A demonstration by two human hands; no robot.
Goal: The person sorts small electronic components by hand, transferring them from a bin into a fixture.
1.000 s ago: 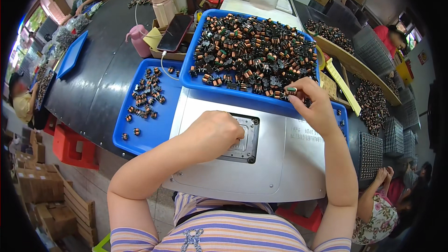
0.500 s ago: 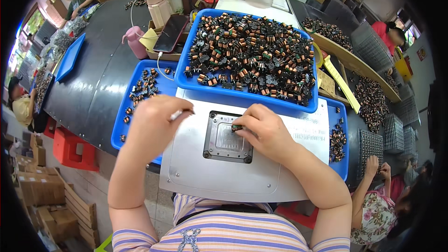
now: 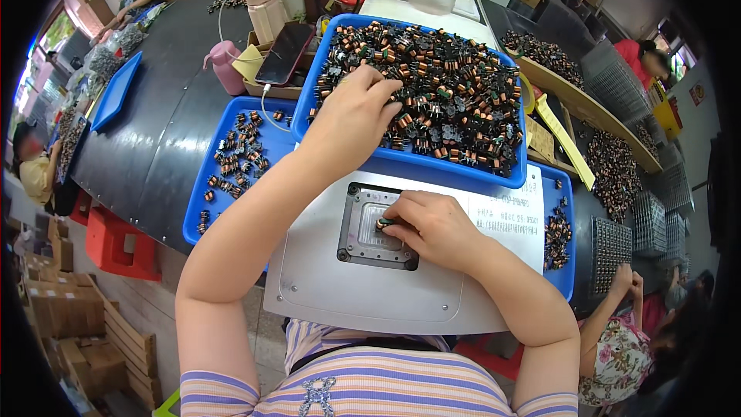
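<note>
The left hand (image 3: 349, 120) went from the metal plate's (image 3: 369, 239) ten o'clock to twelve, fingers spread over copper coils (image 3: 455, 93). The right hand (image 3: 436, 228) still pinches one coil (image 3: 382, 223).

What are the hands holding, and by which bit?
The right hand pinches a small coil part by the end tucked into its fingertips. Whether the left hand holds anything cannot be told.

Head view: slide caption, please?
Left hand over a heaped tray of coils, right hand holding one coil at the metal plate.
</note>
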